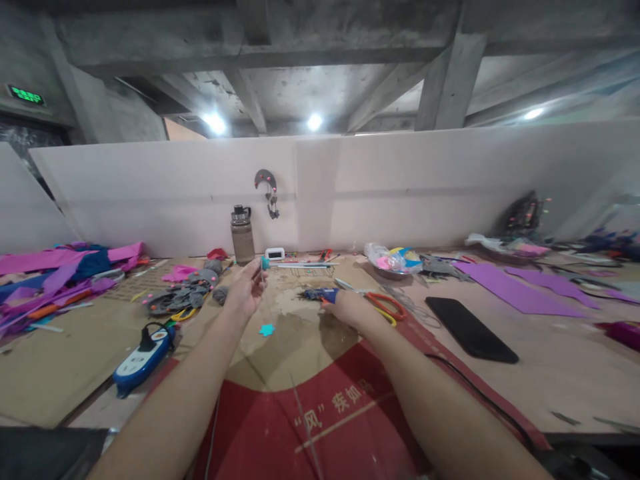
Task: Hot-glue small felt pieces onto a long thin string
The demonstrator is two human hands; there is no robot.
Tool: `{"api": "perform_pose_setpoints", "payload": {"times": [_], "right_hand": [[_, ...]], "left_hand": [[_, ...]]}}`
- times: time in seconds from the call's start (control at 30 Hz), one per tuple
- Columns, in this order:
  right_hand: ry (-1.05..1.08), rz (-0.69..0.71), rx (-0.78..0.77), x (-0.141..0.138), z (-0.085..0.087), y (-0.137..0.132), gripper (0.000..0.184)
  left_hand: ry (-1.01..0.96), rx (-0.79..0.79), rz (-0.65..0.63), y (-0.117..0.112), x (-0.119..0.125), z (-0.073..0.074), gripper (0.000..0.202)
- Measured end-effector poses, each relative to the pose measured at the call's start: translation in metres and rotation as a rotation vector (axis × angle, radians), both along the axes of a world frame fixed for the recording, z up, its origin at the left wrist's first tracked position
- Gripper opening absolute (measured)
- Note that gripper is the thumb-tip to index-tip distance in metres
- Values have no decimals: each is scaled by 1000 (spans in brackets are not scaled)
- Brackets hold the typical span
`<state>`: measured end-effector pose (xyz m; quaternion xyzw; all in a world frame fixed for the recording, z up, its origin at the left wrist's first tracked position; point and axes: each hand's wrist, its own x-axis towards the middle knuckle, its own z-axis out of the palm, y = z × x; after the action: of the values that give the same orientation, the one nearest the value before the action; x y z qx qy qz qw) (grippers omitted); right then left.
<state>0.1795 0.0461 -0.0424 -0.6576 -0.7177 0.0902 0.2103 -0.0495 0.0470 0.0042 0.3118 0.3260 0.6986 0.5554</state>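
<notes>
My left hand (245, 290) is raised over the cardboard, its fingertips pinched on a small teal piece (265, 263); the piece's exact shape is too small to make out. My right hand (346, 308) is wrapped round a blue glue gun (320, 293) with an orange trigger, its dark nozzle pointing left. Between and nearer than the hands, a teal flower-shaped cutout (267, 330) lies flat on the brown and red cardboard (280, 370). Orange-handled scissors (393, 305) rest just beyond my right hand, with a yellow handle beside them.
A blue-and-white power strip (143, 360) and grey felt pieces (185, 293) lie left. A bottle (243, 235) stands against the white partition (200, 180). To the right are a black phone (470, 328), a filled dish (395, 261) and purple sheets (520, 287). A cable runs under my right forearm.
</notes>
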Motion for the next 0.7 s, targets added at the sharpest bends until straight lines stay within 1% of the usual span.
{"api": "perform_pose_setpoints", "payload": {"times": [0.07, 0.13, 0.17, 0.23, 0.33, 0.4, 0.47, 0.5, 0.53, 0.6, 0.67, 0.7], "right_hand": [[17, 6, -22, -1, -9, 3, 13], [49, 12, -37, -3, -14, 5, 13], [63, 19, -44, -4, -15, 6, 15], [156, 32, -54, -5, -13, 9, 18], [368, 21, -20, -10, -5, 8, 19], [556, 17, 67, -17, 4, 2, 26], [786, 54, 178, -25, 14, -10, 34], [860, 92, 225, -29, 20, -17, 36], [922, 145, 240, -34, 26, -25, 36], [1013, 267, 260, -40, 34, -39, 35], [965, 363, 252, -43, 38, -48, 32], [913, 371, 269, -44, 38, -50, 30]], "left_hand": [[29, 37, -16, -1, 3, -2, 22], [59, 79, -53, -2, 5, -4, 26], [71, 98, -70, -2, 7, -6, 28], [92, 121, -91, -3, 8, -7, 30], [116, 135, -78, -1, 8, -10, 32], [130, 138, -63, 0, 7, -11, 33], [137, 142, -48, 2, 6, -13, 34], [139, 143, -40, 2, 6, -13, 35], [143, 141, -32, 3, 6, -14, 35], [153, 121, -17, 4, 6, -15, 35], [160, 99, -5, 4, 5, -16, 36], [159, 96, -1, 3, 5, -16, 36]]}}
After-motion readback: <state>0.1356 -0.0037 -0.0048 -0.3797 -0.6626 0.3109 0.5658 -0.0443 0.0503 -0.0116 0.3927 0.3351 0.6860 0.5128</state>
